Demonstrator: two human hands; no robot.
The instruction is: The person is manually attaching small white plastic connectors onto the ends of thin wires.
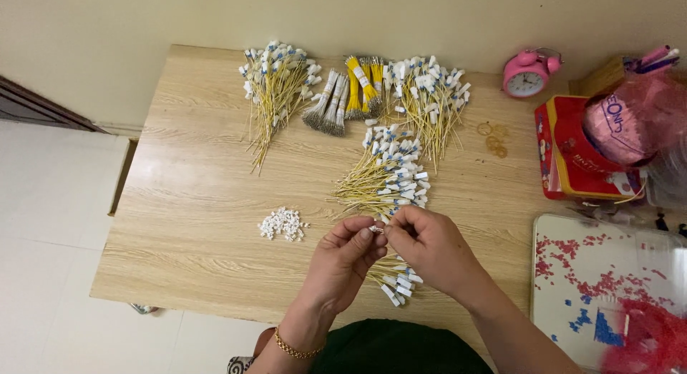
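1. A person's left hand (343, 263) and right hand (429, 249) meet over a pale wood-grain tabletop (193, 195), fingertips of both pinched together on one tiny white plastic connector (375, 229) held between them, just above the table.

2. Under the right hand lies a small bunch of thin yellow wires with white ends (393, 279); whether the hand grips it or merely covers it cannot be told.

3. Risk: the connector is very small, and a slip of either pinch would likely drop it among the wires below, where it would be hard to find.

4. Risk: just left of the left hand sits a loose heap of little white plastic pieces (283, 224); a sweep of the wrist could scatter it.

5. Risk: beyond the fingertips, a fanned pile of yellow wires with white-and-blue ends (386, 175) lies close; a snagged strand could drag the pile out of order.

6. Hard to make out: whether a wire is seated in the connector. The fingers hide the joint.

7. Cut off: a clear plastic tray of red and blue bits (594, 274), far right of the right hand, runs out of view.
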